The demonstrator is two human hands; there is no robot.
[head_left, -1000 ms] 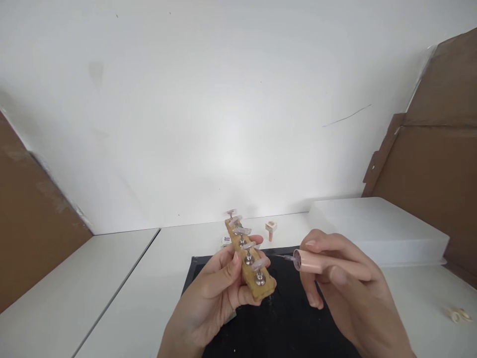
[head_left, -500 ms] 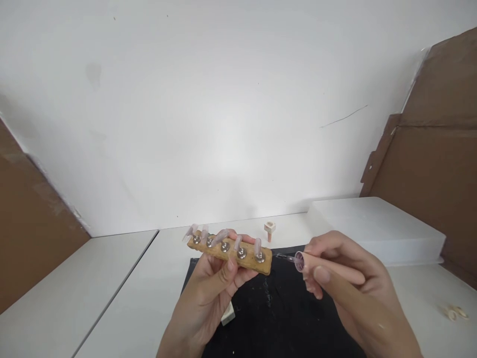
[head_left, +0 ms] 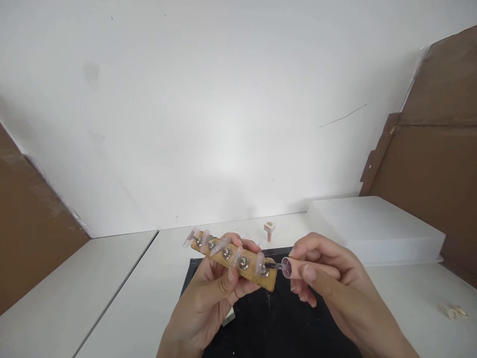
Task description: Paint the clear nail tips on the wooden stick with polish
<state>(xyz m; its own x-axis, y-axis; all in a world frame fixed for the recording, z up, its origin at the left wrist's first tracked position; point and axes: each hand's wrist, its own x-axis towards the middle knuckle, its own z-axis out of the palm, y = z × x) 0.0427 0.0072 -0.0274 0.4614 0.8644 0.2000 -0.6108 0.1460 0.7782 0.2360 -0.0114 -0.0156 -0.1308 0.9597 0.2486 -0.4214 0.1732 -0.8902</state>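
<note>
The left hand (head_left: 212, 298) grips the tan bar (head_left: 255, 278) from beneath, over the black mat (head_left: 276, 328), its 5 pale nail tips raised on metal stands. The right hand (head_left: 345, 281) pinches the pink cap (head_left: 298, 268), its brush (head_left: 274, 266) meeting or nearly meeting the nearest nail tip (head_left: 260, 263). It looks like brushing work at that 1 tip; a light stroke there calls for a steady bar.

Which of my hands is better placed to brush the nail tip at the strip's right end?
Probably the right hand: it holds the pink cap, whose brush points at that nail tip. The left hand grips the strip, so it seems better kept steadying it.
</note>
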